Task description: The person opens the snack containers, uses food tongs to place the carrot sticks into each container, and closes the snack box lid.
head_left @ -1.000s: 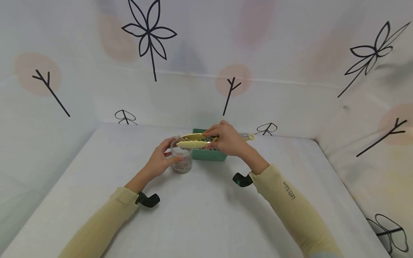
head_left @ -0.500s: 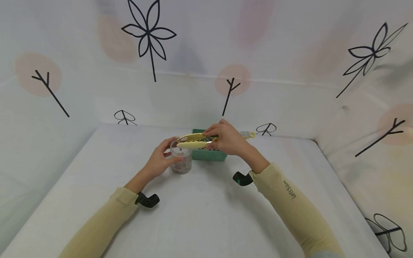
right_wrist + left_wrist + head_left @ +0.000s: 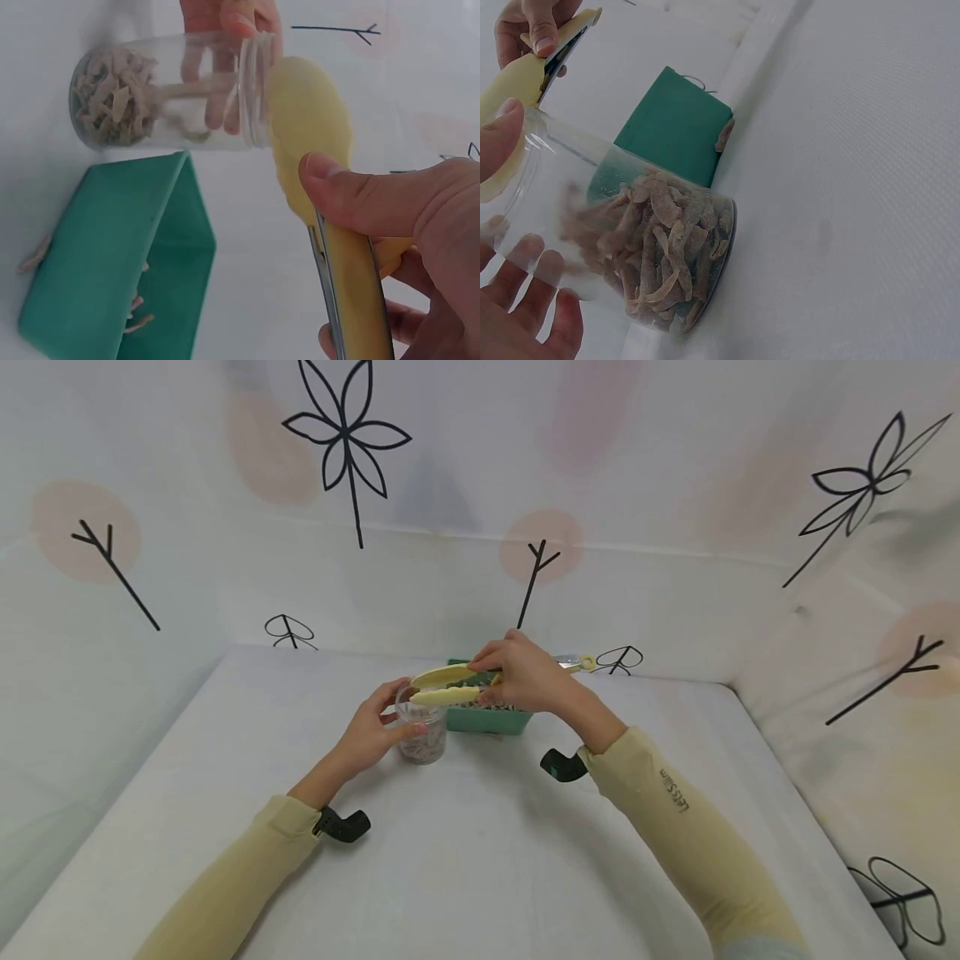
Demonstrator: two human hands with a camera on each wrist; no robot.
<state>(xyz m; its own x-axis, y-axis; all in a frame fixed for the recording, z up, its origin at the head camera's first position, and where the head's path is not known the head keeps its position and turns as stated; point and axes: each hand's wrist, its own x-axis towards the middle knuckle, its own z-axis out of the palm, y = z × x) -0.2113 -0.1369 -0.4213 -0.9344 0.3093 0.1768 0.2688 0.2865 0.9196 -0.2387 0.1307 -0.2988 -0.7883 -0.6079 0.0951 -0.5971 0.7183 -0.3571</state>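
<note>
My left hand (image 3: 371,731) holds a clear jar (image 3: 577,161) upright on the table, thumb on one side and fingers on the other. Brownish dried strips (image 3: 667,247) fill its lower part, and some higher up are blurred. My right hand (image 3: 528,675) grips a pair of tongs (image 3: 352,277) with yellow scalloped heads and metal arms. The tong heads are apart just over the jar's mouth, and I see no strips between them. Behind and right of the jar stands a green box (image 3: 487,721) with more strips inside, partly hidden by the right hand.
One loose strip (image 3: 34,255) lies on the white table (image 3: 465,860) against the green box's near side. White cloth walls (image 3: 420,585) with plant drawings enclose the table at the back and sides.
Strips that were between the tong heads have dropped into the jar. The right hand and tongs have risen slightly, and the tong heads stand further apart. The left hand stays put.
</note>
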